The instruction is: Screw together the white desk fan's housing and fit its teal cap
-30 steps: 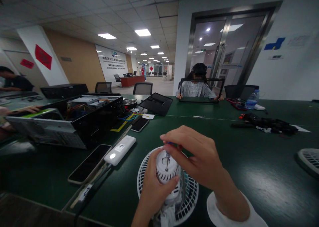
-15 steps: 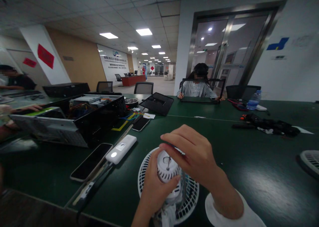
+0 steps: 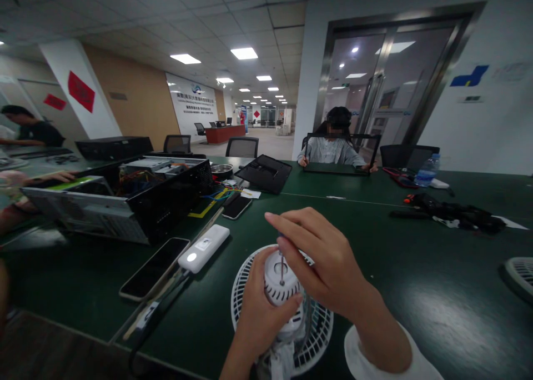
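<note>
Right of the desk fan (image 3: 320,327), a hand can pass over the green tabletop (image 3: 400,291) as far as the black tools and cables (image 3: 452,220), but on the left the white power bank (image 3: 204,249) and the smartphone (image 3: 154,269) lie near the fan, with the open computer case (image 3: 125,202) behind them.

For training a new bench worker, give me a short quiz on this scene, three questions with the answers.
1. True or false: the left hand cups the white fan motor housing while the right hand holds the small screwdriver above it.
2. What lies just left of the round white fan grille on the green table? A: a water bottle. B: a white oblong device with a lit button. C: a desktop computer case.
3. What does the person across the table hold?

Key: 1. True. 2. B, the white oblong device with a lit button. 3. A black rectangular frame.
</note>
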`<action>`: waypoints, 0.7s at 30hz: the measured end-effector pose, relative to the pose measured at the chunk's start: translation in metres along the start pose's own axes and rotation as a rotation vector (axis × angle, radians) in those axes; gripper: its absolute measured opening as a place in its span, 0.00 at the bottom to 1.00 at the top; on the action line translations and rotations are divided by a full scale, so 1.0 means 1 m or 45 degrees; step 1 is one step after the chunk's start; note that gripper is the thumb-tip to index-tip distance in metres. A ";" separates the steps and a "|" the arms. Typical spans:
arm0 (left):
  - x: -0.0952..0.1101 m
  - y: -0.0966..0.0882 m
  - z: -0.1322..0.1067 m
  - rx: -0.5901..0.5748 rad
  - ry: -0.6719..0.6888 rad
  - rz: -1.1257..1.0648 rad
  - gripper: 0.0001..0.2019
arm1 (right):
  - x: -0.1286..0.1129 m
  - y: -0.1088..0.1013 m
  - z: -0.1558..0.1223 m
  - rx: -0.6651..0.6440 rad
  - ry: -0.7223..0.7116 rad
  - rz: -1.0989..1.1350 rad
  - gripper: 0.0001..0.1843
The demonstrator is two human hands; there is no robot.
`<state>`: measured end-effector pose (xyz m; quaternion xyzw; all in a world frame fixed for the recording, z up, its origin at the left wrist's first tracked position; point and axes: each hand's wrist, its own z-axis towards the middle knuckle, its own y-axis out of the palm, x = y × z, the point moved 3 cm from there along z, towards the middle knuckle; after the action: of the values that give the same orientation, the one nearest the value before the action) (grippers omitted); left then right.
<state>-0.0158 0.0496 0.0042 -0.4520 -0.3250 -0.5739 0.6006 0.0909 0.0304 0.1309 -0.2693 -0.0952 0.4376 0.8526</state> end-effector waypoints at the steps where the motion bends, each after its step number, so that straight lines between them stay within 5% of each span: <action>1: 0.001 0.000 0.000 0.011 0.010 -0.016 0.31 | 0.000 -0.001 0.000 -0.010 0.002 0.056 0.16; 8: -0.002 0.000 -0.001 0.048 -0.006 0.014 0.32 | -0.001 -0.001 0.001 0.068 -0.019 -0.037 0.07; 15: 0.000 -0.001 0.001 -0.011 0.005 0.015 0.31 | -0.001 -0.002 -0.002 0.004 -0.041 0.144 0.18; 21: -0.004 0.000 0.001 -0.006 0.001 0.026 0.33 | -0.003 -0.002 0.000 0.036 -0.015 0.038 0.08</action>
<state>-0.0166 0.0520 0.0010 -0.4564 -0.3187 -0.5687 0.6055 0.0905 0.0274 0.1321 -0.2558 -0.0900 0.4531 0.8492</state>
